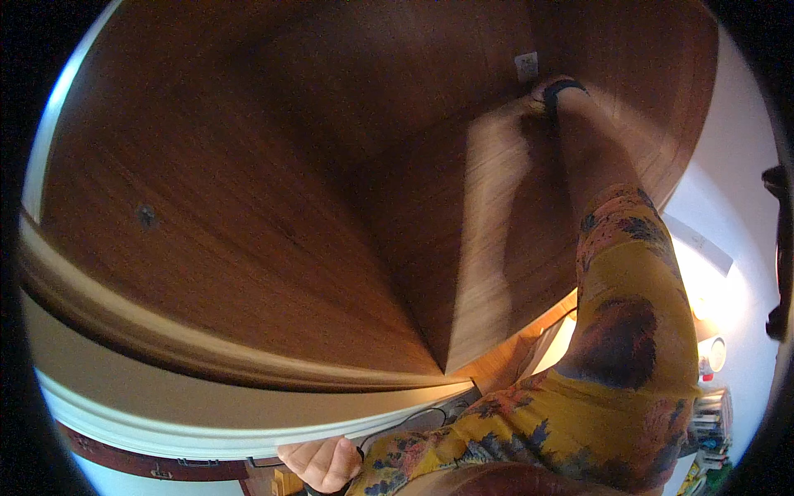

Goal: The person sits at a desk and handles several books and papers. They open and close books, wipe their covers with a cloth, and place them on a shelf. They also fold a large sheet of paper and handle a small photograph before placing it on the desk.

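My right hand (549, 93), with a dark band at the wrist, reaches up to brown wood-grain panels (298, 204). Close by the fingers is a small white label (527, 66). Those fingers are dim and blurred, so their grip cannot be made out. The arm wears a yellow floral sleeve (633, 273). Low in the picture, my left hand (322, 465) has its fingers curled inward beside a white ledge (217, 437). Whether it holds anything is hidden. A small round fitting or mark (146, 216) shows on the left panel.
A pale rounded wooden edge (248, 353) curves along the panel's lower side. At the right are a bright lamp (701, 307), a paper sheet (701, 245) and a row of books (712, 418). A dark cable (409, 420) runs near my left sleeve.
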A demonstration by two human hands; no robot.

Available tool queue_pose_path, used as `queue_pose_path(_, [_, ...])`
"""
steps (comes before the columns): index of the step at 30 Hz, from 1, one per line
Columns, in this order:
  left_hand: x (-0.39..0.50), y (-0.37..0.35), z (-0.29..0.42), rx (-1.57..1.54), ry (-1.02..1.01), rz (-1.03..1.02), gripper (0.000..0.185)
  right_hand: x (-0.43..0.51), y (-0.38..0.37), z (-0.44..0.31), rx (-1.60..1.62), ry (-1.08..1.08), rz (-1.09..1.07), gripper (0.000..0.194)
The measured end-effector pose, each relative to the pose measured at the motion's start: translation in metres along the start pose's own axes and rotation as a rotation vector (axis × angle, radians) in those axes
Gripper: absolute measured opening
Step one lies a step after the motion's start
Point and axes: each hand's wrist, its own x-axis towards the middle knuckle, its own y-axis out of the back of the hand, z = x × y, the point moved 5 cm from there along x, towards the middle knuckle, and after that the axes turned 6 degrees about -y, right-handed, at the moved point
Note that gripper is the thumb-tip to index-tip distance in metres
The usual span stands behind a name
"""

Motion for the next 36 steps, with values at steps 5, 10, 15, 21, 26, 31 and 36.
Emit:
queue_pose_path(5, [-0.001, 0.003, 0.001, -0.012, 0.086, 0.083, 0.032, 0.012, -0.002, -0.009, 0.014, 0.023, 0.021, 0.044])
queue_pose_path(10, [-0.006, -0.011, -0.004, 0.127, -0.092, 0.213, 0.019, -0.007, -0.001, -0.038, 0.035, 0.123, 0.035, 0.044])
queue_pose_path(15, [-0.013, -0.016, -0.007, 0.051, -0.17, 0.334, 0.013, -0.052, -0.008, -0.126, 0.078, 0.362, 0.028, 0.044])
queue_pose_path(21, [-0.006, -0.019, -0.011, 0.032, -0.119, 0.316, 0.017, -0.125, -0.025, -0.274, 0.158, 0.656, 0.075, 0.045])
queue_pose_path(26, [-0.005, -0.014, -0.01, 0.037, -0.201, 0.355, 0.019, -0.175, -0.023, -0.316, 0.169, 0.758, 0.114, 0.045])
queue_pose_path(31, [-0.007, -0.016, -0.008, 0.03, -0.176, 0.291, 0.015, -0.237, -0.023, -0.271, -0.07, 0.872, -0.092, 0.045])
queue_pose_path(36, [-0.01, -0.021, -0.003, 0.105, -0.188, 0.408, 0.02, -0.338, -0.039, -0.19, -0.439, 0.984, -0.507, 0.045])
